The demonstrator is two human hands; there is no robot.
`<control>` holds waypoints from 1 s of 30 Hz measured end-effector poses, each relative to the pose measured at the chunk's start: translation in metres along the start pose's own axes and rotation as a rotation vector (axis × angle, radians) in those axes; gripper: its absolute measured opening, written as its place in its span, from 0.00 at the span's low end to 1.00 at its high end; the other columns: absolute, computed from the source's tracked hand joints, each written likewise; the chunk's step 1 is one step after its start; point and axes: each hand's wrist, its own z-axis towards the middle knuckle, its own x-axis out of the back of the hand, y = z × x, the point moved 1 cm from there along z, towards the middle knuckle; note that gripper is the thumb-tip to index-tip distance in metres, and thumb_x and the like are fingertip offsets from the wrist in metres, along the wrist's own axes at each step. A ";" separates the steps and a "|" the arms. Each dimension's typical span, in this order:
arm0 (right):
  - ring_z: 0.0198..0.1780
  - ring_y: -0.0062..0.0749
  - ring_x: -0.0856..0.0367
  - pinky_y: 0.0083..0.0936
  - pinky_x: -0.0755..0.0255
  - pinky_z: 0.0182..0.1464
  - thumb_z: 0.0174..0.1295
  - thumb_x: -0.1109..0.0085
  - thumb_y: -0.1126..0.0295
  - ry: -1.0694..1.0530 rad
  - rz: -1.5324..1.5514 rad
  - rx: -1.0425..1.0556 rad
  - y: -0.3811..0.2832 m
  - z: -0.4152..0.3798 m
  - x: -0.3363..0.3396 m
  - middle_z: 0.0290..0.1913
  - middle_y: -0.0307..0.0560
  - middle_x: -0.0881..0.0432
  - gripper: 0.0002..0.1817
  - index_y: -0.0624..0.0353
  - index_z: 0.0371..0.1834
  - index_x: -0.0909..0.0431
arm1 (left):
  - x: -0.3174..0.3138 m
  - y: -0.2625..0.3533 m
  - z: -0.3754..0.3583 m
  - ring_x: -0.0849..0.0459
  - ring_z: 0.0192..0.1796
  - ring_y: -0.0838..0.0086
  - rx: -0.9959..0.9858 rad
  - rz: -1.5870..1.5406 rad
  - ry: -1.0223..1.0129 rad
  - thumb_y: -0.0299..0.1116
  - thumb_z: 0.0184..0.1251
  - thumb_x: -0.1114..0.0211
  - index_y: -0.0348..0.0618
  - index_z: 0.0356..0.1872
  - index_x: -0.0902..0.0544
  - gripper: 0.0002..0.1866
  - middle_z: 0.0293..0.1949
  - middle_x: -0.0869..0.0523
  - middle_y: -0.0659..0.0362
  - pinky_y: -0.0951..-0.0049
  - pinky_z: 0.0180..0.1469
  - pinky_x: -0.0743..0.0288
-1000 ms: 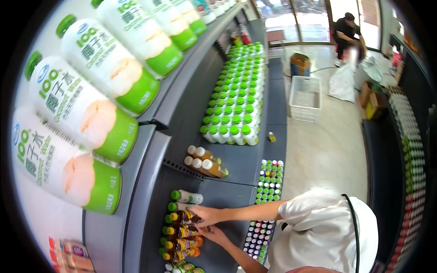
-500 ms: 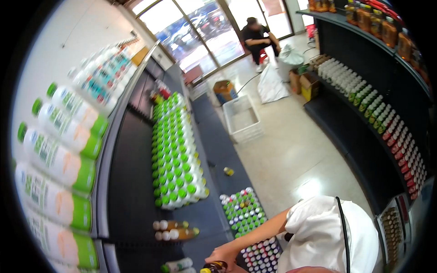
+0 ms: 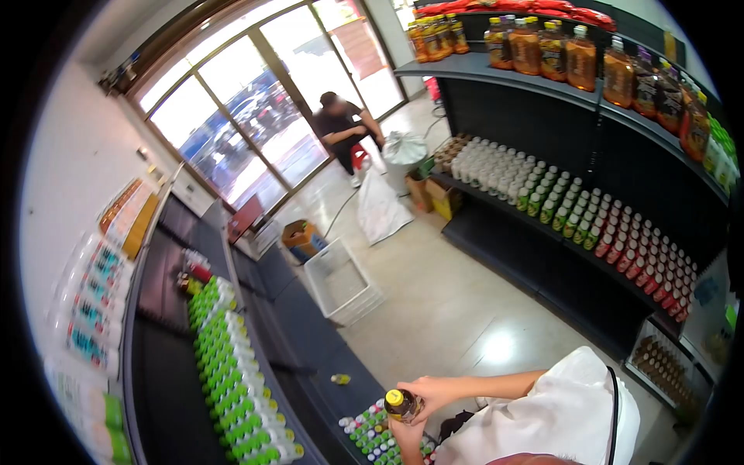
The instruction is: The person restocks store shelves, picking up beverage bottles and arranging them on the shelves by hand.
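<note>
A dark bottle with a yellow cap (image 3: 399,402) is held in front of my white shirt, its cap facing the camera. My right hand (image 3: 431,393) wraps round its upper side, the arm stretching out from the sleeve. My left hand (image 3: 407,435) comes up from the bottom edge and grips the lower side of the same bottle. Just below and left of the hands stand small bottles with green, white and red caps (image 3: 363,434), partly hidden by my left hand. A small yellow-capped bottle (image 3: 340,379) lies apart on the dark low shelf (image 3: 302,341).
Rows of green-capped white bottles (image 3: 225,380) fill the left shelf. A white plastic crate (image 3: 341,283) and a white sack (image 3: 380,209) stand on the floor. A seated person (image 3: 341,128) is near the glass doors. Opposite, a black rack (image 3: 511,116) carries amber bottles and cans.
The view has swung rightward. The yellow-capped bottle has risen from beside the left shelf to in front of my body, and my left hand has come into sight on it.
</note>
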 end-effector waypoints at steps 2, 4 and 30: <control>0.47 0.55 0.12 0.39 0.18 0.47 0.53 0.19 0.55 0.052 -0.002 -0.106 0.003 -0.007 0.036 0.47 0.56 0.13 0.39 0.57 0.63 0.32 | -0.028 0.012 0.039 0.15 0.37 0.76 -0.037 -0.032 -0.085 0.27 0.45 0.16 0.37 0.49 0.23 0.29 0.36 0.14 0.60 0.72 0.39 0.19; 0.51 0.55 0.12 0.40 0.18 0.51 0.54 0.20 0.53 0.130 0.001 -0.194 0.005 -0.010 0.067 0.49 0.57 0.12 0.39 0.59 0.63 0.32 | -0.059 -0.014 0.070 0.13 0.39 0.73 0.099 -0.124 -0.188 0.27 0.43 0.15 0.37 0.49 0.20 0.29 0.38 0.12 0.59 0.70 0.41 0.17; 0.52 0.37 0.11 0.33 0.19 0.58 0.50 0.15 0.55 0.667 -0.115 -0.378 0.185 0.244 0.377 0.52 0.49 0.11 0.39 0.58 0.62 0.24 | -0.208 -0.023 0.582 0.12 0.51 0.43 -0.344 0.017 -0.608 0.40 0.45 0.14 0.37 0.57 0.25 0.39 0.49 0.13 0.42 0.53 0.51 0.16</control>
